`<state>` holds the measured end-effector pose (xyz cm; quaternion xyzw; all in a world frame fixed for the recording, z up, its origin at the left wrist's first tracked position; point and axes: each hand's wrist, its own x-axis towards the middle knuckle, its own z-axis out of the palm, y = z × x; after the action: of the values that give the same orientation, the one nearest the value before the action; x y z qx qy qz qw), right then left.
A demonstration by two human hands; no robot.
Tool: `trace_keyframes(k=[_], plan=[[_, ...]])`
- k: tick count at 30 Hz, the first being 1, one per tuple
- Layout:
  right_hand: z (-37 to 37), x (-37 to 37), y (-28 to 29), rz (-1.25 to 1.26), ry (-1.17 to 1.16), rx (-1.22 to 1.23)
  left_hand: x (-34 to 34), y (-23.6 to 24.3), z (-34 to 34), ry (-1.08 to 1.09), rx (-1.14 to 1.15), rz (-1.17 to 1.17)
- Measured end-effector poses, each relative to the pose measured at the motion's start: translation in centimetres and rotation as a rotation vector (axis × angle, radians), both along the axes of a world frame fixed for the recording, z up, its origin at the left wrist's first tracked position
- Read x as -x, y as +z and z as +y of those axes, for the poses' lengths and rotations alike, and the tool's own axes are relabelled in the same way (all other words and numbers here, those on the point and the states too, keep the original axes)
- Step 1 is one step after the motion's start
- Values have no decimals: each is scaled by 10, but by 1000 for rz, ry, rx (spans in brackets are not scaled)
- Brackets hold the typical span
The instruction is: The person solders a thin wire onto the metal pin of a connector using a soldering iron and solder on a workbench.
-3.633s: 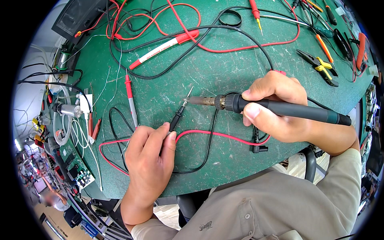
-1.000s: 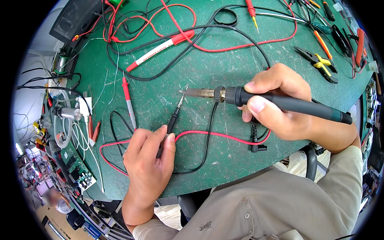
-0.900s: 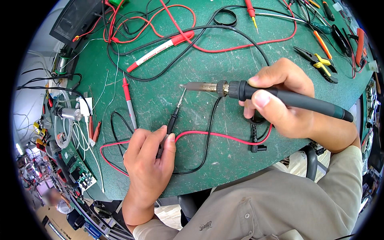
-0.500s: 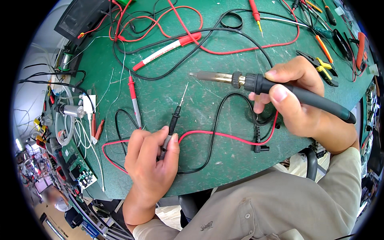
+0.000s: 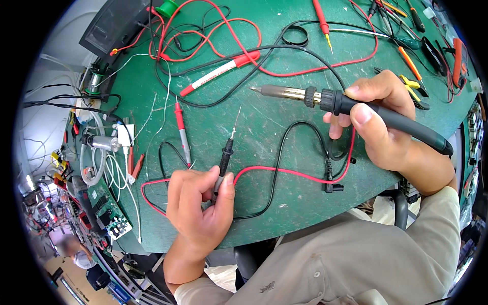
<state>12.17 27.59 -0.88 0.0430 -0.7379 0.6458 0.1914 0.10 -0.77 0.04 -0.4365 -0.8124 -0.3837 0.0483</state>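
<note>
Over the bench's near left part, my left hand (image 5: 202,206) is closed around a black test probe (image 5: 225,158). The probe's thin metal tip points up and away from me. My right hand (image 5: 386,133) grips a soldering iron (image 5: 406,123) by its dark handle, thumb on top, with the iron lying nearly level and its tip toward the left. That tip is a little beyond and to the right of the probe's tip, with a gap between them. A red and grey test probe (image 5: 181,127) lies just beyond my left hand.
A red and white marker (image 5: 218,73) lies among looped red and black leads on the green bench (image 5: 274,198). A red probe (image 5: 321,18) is farther back. Pliers (image 5: 414,90) and screwdrivers are at the right; a circuit board (image 5: 111,216) and white cable are at the left.
The view has shifted slightly, so the bench items appear farther right. The iron's tip has drawn slightly farther from the probe's tip. Both hands keep their holds.
</note>
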Motion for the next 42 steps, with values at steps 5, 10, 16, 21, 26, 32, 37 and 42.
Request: trace_keyframes(k=[5, 10, 16, 21, 26, 32, 37, 42], plan=[[-1, -1, 1, 4, -27, 19, -1, 1, -1, 3, -130, 15], [-4, -1, 0, -9, -51, 44, 0, 1, -7, -13, -219, 16], [-8, 2, 0, 10, -72, 40, 1, 3, -8, 9, -276, 33], [-9, 3, -1, 13, -78, 30, 3, 3, -8, 31, -289, 30], [-9, 3, -1, 24, -76, 17, 3, 5, -10, 37, -301, -126], [-11, 3, -4, 35, -119, 120, 3, 5, -7, 16, -391, -369], [-12, 4, -4, 35, -122, 139, 6, 2, -9, -11, -445, -498], [-12, 2, -3, 18, -130, 137, 8, 1, -5, -85, -540, -668]])
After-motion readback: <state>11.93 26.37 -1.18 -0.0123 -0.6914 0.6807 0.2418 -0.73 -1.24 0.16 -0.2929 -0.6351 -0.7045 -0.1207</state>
